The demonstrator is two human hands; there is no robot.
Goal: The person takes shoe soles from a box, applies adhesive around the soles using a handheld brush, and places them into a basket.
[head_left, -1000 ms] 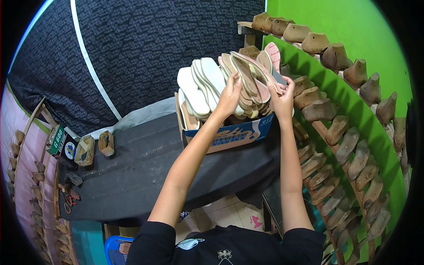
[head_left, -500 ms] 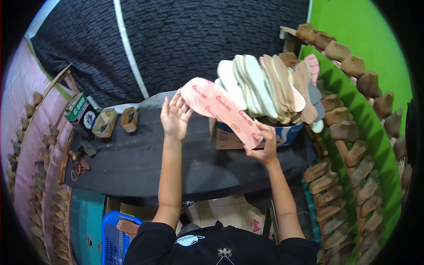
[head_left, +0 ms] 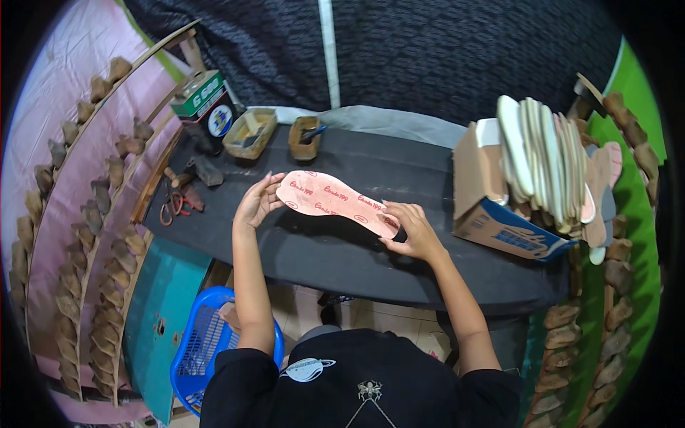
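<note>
Pink insole [head_left: 325,195] is held above the black tabletop [head_left: 328,260], between both hands, left of the cardboard box [head_left: 474,189]. Right hand [head_left: 415,233]: grip clamped on the narrow end. Left hand [head_left: 258,202]: fingers at the wide end's edge; can't tell if its grip closes. Risk: insole could tip or drop if the right pinch slackens, left support looks light. Packed insoles [head_left: 531,146] stick up past the box rim; a bump might spill some.

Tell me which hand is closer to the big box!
Right. The right hand is left of the big box; the left hand is farther away, at the left end of the insole.
</note>
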